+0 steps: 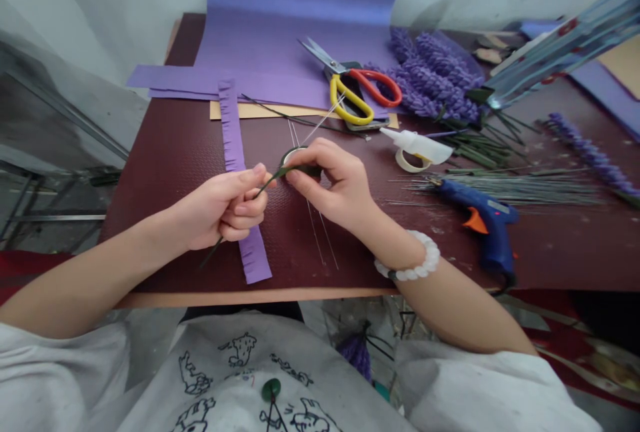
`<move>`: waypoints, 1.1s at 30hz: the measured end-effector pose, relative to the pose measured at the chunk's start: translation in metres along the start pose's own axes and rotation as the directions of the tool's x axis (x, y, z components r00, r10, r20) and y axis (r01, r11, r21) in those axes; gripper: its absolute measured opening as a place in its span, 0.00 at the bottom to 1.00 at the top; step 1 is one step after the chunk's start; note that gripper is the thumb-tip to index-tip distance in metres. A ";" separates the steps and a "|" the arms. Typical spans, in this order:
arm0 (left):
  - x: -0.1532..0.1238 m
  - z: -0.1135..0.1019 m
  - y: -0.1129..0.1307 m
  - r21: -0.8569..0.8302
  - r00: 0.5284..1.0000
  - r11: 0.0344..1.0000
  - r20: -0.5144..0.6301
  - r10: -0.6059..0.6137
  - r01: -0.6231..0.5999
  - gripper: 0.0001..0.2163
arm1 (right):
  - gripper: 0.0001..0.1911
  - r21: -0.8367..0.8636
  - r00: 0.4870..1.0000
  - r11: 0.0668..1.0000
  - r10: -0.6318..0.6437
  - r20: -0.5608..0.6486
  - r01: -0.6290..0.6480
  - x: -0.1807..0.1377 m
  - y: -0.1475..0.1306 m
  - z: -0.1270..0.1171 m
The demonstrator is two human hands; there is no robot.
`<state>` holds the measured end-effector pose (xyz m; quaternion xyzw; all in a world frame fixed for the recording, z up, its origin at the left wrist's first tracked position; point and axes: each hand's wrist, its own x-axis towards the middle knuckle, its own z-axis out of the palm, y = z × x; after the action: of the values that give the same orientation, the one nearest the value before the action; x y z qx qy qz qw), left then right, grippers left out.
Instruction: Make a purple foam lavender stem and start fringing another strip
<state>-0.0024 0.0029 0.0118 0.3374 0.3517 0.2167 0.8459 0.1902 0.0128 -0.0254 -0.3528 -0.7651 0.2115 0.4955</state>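
Observation:
My left hand [220, 205] pinches a thin stem wrapped in dark green tape [266, 185], whose lower end sticks out below my fingers. My right hand [333, 182] holds a strip of green floral tape [303, 169] against that stem, close to its tip. A roll of tape [293, 155] sits just beyond my right fingers, partly hidden by them. A fringed purple paper strip [231, 125] lies under my left hand, and its middle is hidden there. Several bare thin wires [316, 232] lie on the mat below my right hand.
A dark maroon mat [165, 219] covers the table. Beyond it lie purple paper sheets [280, 59], yellow-and-red-handled scissors [355, 89], purple paper flower spikes [430, 79], a white glue bottle [417, 147], a blue glue gun [487, 225] and a bundle of wires [515, 189].

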 end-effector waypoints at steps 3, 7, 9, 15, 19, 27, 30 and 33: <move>0.000 0.000 -0.001 0.012 1.000 1.000 -0.004 0.023 -0.023 0.09 | 0.03 0.005 1.000 1.000 0.003 -0.002 -0.003 0.000 0.000 0.000; 0.002 -0.002 -0.004 0.006 0.999 0.999 0.020 0.042 -0.042 0.06 | 0.02 0.023 1.000 1.000 -0.006 0.002 0.006 0.000 -0.001 0.000; 0.003 -0.003 -0.005 -0.001 0.998 0.998 0.031 0.060 -0.060 0.06 | 0.02 0.024 1.000 1.000 -0.016 0.001 0.016 0.000 -0.001 0.000; 0.004 -0.003 -0.006 0.006 0.999 0.999 -0.021 0.039 -0.038 0.09 | 0.03 0.022 1.000 0.999 -0.028 0.000 0.028 0.000 0.001 0.001; 0.003 -0.001 -0.005 0.073 0.997 0.996 -0.046 0.056 -0.052 0.07 | 0.03 0.012 1.000 1.000 -0.028 0.005 0.028 0.000 0.001 0.001; 0.006 -0.002 -0.007 0.007 0.995 0.995 -0.020 0.101 -0.101 0.06 | 0.03 -0.016 1.000 1.000 -0.018 -0.025 0.017 0.000 -0.002 0.002; 0.006 -0.001 -0.006 -0.001 0.996 0.998 -0.054 0.068 -0.069 0.07 | 0.03 -0.022 1.000 1.000 -0.014 -0.020 0.013 0.000 -0.001 0.002; 0.005 0.000 -0.004 0.027 0.994 0.998 -0.090 0.055 -0.052 0.11 | 0.03 -0.027 1.000 1.000 -0.007 -0.009 0.007 0.000 0.000 0.002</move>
<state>0.0016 0.0025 0.0067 0.3470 0.3833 0.2500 0.8186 0.1883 0.0123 -0.0264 -0.3577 -0.7669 0.1977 0.4947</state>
